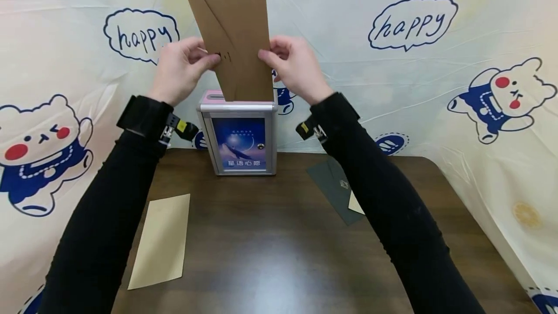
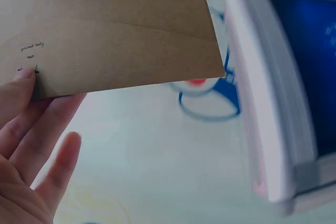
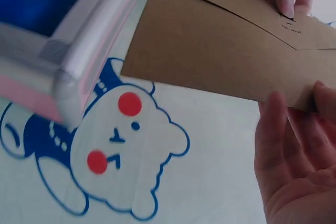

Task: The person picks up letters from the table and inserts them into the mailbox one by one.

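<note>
A brown kraft envelope (image 1: 240,28) is held up by both hands, its lower edge at the top of a silver-framed box (image 1: 240,144) with a pink lid. The left hand (image 1: 183,64) pinches its left edge between thumb and fingers. On the opposite edge, the right hand (image 1: 296,64) pinches it the same way. Small handwriting shows on the envelope (image 2: 121,30) near the left thumb in the left wrist view. The lid's slot (image 1: 215,96) shows to the left of the envelope. In the right wrist view, the envelope's (image 3: 210,45) flap seam runs slantwise across it.
A cream envelope-sized paper (image 1: 163,241) lies on the brown table (image 1: 261,236) at left. At right a dark green envelope (image 1: 333,188) and a cream piece (image 1: 355,204) lie partly under the right forearm. A printed curtain (image 1: 340,23) hangs behind the box.
</note>
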`<state>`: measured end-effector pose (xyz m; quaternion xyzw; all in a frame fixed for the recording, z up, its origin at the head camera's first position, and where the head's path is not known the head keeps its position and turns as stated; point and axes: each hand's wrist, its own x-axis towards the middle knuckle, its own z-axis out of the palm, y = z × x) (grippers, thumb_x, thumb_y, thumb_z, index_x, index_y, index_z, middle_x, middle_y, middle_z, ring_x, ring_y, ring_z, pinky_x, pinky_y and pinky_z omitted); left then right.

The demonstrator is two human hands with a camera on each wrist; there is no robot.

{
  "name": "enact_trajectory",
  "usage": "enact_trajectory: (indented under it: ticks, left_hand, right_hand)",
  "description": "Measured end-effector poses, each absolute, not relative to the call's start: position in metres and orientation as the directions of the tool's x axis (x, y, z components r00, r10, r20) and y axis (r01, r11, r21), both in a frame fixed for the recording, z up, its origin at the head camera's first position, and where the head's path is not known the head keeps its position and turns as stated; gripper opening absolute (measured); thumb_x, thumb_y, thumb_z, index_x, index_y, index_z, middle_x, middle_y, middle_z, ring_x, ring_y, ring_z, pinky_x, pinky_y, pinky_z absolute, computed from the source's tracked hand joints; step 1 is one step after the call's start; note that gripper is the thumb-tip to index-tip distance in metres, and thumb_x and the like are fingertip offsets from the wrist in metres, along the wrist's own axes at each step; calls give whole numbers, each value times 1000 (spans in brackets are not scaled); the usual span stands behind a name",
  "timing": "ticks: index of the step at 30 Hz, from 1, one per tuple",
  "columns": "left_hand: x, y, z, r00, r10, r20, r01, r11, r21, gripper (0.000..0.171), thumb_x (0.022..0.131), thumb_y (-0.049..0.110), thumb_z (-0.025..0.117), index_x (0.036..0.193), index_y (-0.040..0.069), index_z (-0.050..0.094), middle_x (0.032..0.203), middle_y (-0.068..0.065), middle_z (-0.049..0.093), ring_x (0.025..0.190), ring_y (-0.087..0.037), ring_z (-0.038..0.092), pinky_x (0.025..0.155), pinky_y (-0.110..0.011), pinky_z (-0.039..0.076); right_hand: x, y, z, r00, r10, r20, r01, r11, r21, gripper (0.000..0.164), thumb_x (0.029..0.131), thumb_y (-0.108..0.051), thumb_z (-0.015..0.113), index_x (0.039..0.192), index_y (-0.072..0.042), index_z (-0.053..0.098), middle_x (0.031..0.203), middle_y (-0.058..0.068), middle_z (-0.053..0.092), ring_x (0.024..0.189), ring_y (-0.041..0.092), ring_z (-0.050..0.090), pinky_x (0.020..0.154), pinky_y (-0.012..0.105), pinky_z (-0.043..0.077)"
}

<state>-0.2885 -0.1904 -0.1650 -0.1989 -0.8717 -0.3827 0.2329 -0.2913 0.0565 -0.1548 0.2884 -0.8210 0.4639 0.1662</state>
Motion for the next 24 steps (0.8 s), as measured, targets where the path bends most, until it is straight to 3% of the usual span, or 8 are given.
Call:
enact_trajectory:
  ticks: [5,9,15,24]
  left_hand:
    - [-308,-196,-156,-836,124,534,476,648,594,32,96,26,63,123,10,65,115,-11,70,102,-16,67,97,-30,43]
    - [-318,-203,-162,-862,96,497,433,649,625,33,96,29,62,124,11,64,117,-10,69,105,-17,66,99,-32,43]
    - [-329,-212,-182,-876,71,478,395,674,624,34,96,30,62,123,9,64,117,-10,69,109,-21,62,100,-36,42]
    - [-342,-212,-199,-880,87,467,387,703,597,32,97,30,62,116,5,65,113,-13,70,108,-25,62,95,-40,44]
  right_hand:
    - [-310,44,-145,-817,-273,507,-576,409,-708,18,97,-20,62,107,-7,71,101,1,72,88,12,62,71,24,44]
    - [-324,34,-151,-810,-278,516,-586,375,-719,16,97,-17,63,104,-6,72,97,3,73,83,14,61,68,24,45]
    - [-342,26,-169,-813,-321,485,-582,426,-693,18,97,-18,62,106,-5,71,97,5,70,84,16,62,76,21,47]
    - [-355,27,-188,-850,-300,434,-527,507,-682,18,98,-24,61,103,-8,70,95,4,67,86,19,59,76,24,44]
